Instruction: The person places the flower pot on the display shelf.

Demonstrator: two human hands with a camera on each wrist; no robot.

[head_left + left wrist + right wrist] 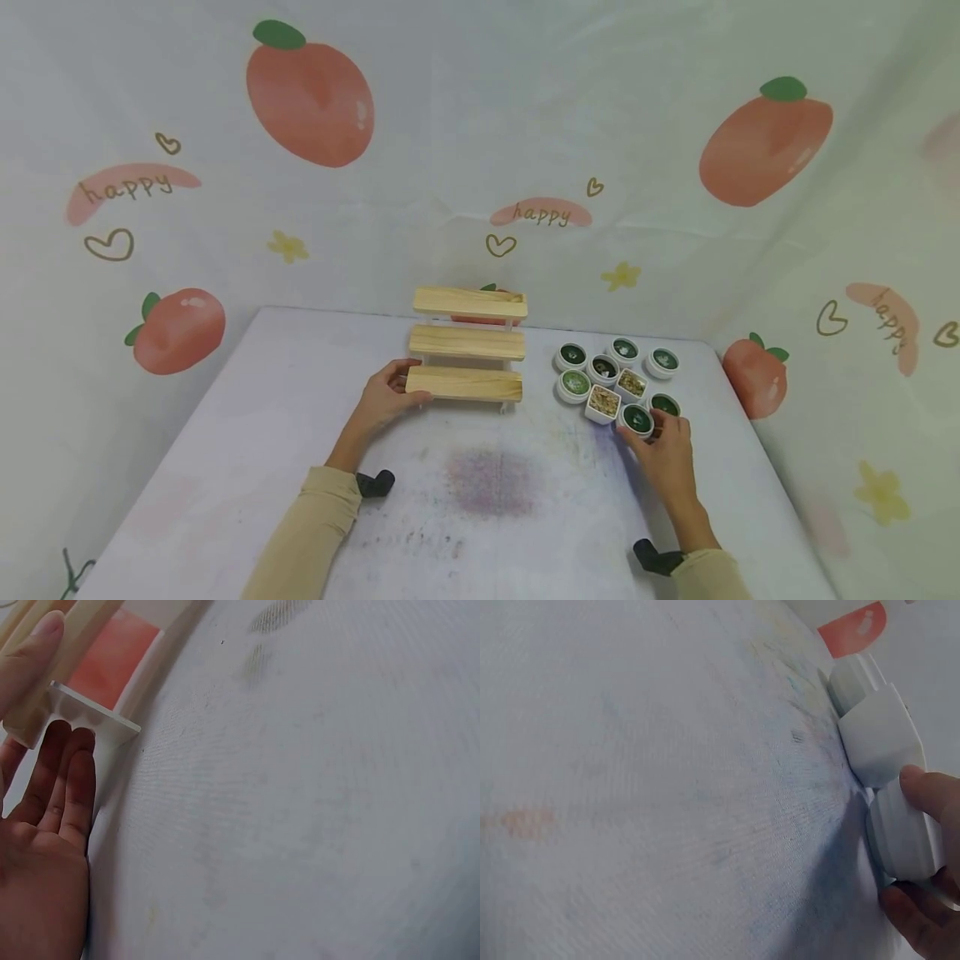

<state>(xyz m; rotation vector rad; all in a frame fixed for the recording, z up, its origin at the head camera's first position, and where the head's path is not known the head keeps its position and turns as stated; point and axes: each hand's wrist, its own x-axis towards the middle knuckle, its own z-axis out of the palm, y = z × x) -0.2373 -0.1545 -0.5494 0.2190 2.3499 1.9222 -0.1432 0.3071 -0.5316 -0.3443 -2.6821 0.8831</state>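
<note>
A three-step stand with pale wooden boards (pixel 465 384) on clear supports stands at the back of the table. At the left end of its lowest board, my left hand (pixel 384 402) grips the wood, thumb along the front edge. The left wrist view shows the other fingers beside the clear side support (pixel 94 716). On the right, thumb and fingers of my right hand (pixel 670 457) pinch a round white pot (pixel 637 421) with a dark green top. That pot (pixel 901 832) sits low by the tabletop, beside a square white pot (pixel 881 739).
Several more small white pots stand clustered right of the stand, including round ones with green tops (pixel 575 385) and square ones with tan, grainy tops (pixel 603 403). Another round pot (pixel 664 405) sits right behind my right fingers. A printed cloth backdrop (pixel 435 150) rises behind the table (pixel 480 550).
</note>
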